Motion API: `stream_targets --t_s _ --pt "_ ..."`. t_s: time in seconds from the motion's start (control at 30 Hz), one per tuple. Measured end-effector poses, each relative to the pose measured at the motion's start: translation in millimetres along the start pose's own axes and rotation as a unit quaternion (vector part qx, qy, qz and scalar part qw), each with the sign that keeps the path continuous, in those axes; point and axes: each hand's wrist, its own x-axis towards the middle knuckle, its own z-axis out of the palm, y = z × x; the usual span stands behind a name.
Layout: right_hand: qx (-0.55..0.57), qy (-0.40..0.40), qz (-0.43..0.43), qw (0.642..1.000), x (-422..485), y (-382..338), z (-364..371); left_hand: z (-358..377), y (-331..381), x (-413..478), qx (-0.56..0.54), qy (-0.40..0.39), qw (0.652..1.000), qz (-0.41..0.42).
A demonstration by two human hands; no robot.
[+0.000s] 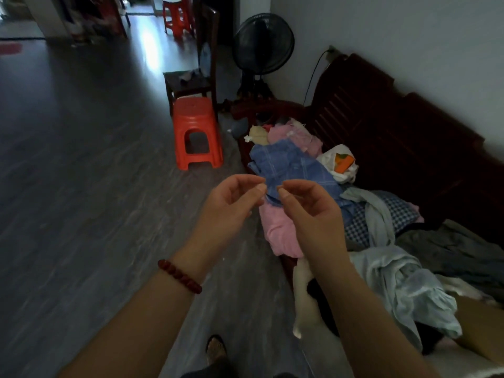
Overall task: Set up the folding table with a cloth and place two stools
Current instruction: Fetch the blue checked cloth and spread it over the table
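Our left hand point(231, 205) and right hand point(311, 214) are raised side by side with fingers curled. Each thumb tip is pinched to its forefinger, but we cannot tell whether anything thin sits in either pinch. A red bead bracelet point(180, 276) rings the left wrist, and just beyond the hands a clothes pile point(289, 165) lies on a dark wooden bench point(381, 126). An orange stool point(197, 132) stands on the floor left of the bench, touching a wooden chair point(191, 83), with red stools point(177, 15) stacked far back.
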Motion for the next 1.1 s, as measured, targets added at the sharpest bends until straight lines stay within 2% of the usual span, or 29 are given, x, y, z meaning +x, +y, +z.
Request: stream_targets --t_s 0.43,0.53,0.7,0.83,1.1 --pt "-0.007 0.072 0.018 0.997 168 35 24 6 -9 188 -0.014 -0.074 0.997 -0.035" --pt "0.015 0.089 0.032 0.995 218 48 24 16 -11 243 -0.011 -0.085 0.996 -0.026" --pt "-0.032 0.093 0.007 0.995 316 58 10 42 -2 341 0.012 -0.1 0.995 -0.017" --pt "-0.027 0.094 0.006 0.995 383 58 -3 63 6 409 0.032 -0.101 0.994 -0.012" --pt "-0.021 0.154 0.032 0.987 475 75 -21 101 3 508 0.022 -0.155 0.987 -0.026"
